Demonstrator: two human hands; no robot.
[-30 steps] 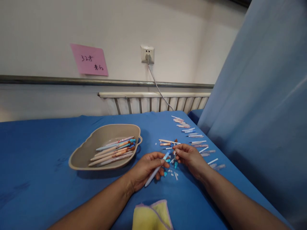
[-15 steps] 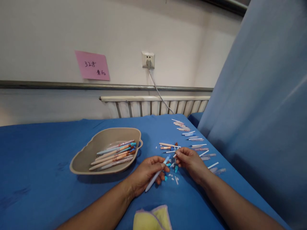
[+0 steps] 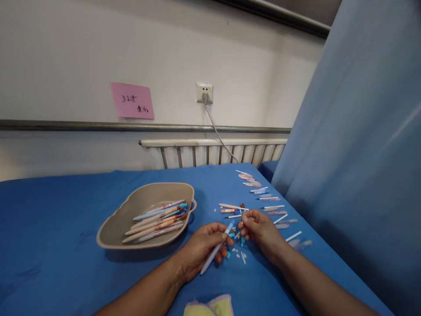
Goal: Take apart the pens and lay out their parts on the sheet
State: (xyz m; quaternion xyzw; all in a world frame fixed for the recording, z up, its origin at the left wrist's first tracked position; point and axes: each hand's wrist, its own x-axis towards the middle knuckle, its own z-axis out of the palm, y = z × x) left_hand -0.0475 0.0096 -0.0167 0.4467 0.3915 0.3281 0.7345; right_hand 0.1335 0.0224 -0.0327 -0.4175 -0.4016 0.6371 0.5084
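My left hand (image 3: 208, 246) is closed around a light blue pen (image 3: 215, 251), its pale tapered end pointing down and toward me. To the right, my right hand (image 3: 259, 228) pinches thumb and fingertips together around a small pale piece, too small to make out. Beneath and between the hands lie small turquoise parts (image 3: 243, 241) and white bits (image 3: 243, 257). Just beyond my right fingertips are a peach pen barrel (image 3: 230, 206), a short orange-brown pen part (image 3: 228, 211) and a thin white refill (image 3: 234, 216).
A beige basin (image 3: 108, 243) with several pens (image 3: 158, 226) stands left on the blue-covered table (image 3: 59, 263). Pen parts (image 3: 271, 208) run in a row along the right edge. A yellow cloth (image 3: 210, 307) lies nearest me. A blue curtain (image 3: 355, 166) hangs at right.
The view has tilted up slightly, so everything sits lower. My left hand keeps the pen in much the same pose; the fingers of my right hand have closed a little more around the small piece.
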